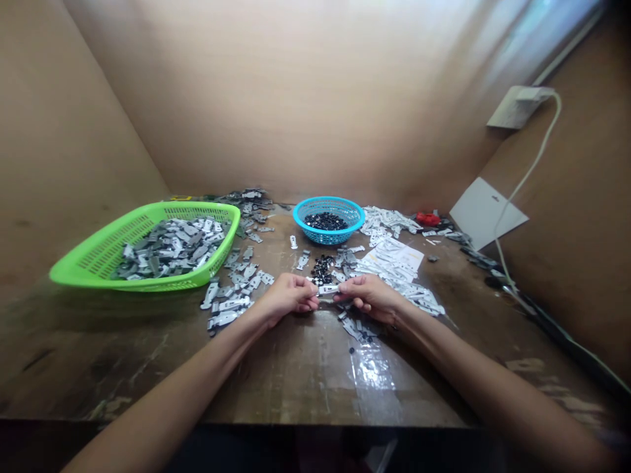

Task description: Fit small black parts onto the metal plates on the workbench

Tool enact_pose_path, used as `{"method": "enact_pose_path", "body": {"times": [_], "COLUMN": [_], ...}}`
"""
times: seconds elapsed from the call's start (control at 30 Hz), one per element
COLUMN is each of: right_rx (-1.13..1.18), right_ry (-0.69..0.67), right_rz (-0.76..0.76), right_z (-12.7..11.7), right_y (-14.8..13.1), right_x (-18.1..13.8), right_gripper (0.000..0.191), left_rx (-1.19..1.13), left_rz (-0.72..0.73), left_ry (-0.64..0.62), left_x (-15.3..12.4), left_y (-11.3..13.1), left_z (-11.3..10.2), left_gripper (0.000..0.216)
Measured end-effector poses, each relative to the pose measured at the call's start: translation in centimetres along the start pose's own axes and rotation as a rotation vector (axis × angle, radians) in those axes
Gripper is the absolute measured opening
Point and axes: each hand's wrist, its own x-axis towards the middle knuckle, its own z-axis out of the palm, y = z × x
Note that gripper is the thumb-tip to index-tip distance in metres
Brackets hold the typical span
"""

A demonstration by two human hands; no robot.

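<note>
Between my two hands is a small white flat plastic piece (328,290) with a dark slot, held level above the table. My left hand (294,293) is closed, pinching its left end between thumb and finger. At the right end, my right hand (369,295) pinches it the same way, its other fingers curled. Just beyond the hands lies a heap of small black round parts (323,268). Loose grey and white pieces (355,326) lie beneath and beside my right hand. More grey-white pieces (229,309) are left of my left hand.
A green basket (231,226) full of grey and white pieces stands at the left. The blue basket (302,223) at the back holds black parts. White pieces (394,263) spread over paper at the right, near a red object (428,219). A cable (537,157) hangs from a wall socket.
</note>
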Motion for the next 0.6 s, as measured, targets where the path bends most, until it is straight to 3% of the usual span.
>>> {"method": "enact_pose_path", "body": {"times": [0.37,0.5,0.6], "right_rx": [-0.159,-0.187,-0.234], "right_ry": [0.093,0.056,-0.005], "right_rz": [-0.189,-0.195,-0.220], "right_z": [1.0,1.5,1.8], "right_y": [0.0,-0.3,-0.4], "right_x": [-0.3,-0.7,-0.9], "right_gripper": [0.028,0.031,0.036], "left_rx": [0.077,0.133,0.099], "left_rz": [0.034,0.103,0.142], "left_ry": [0.001,0.071,-0.018], "left_x": [-0.1,-0.2,-0.4], "left_y": [0.2,0.4,0.4], "left_z": [0.0,0.2,0.5], "left_gripper": [0.034,0.038,0.040]}}
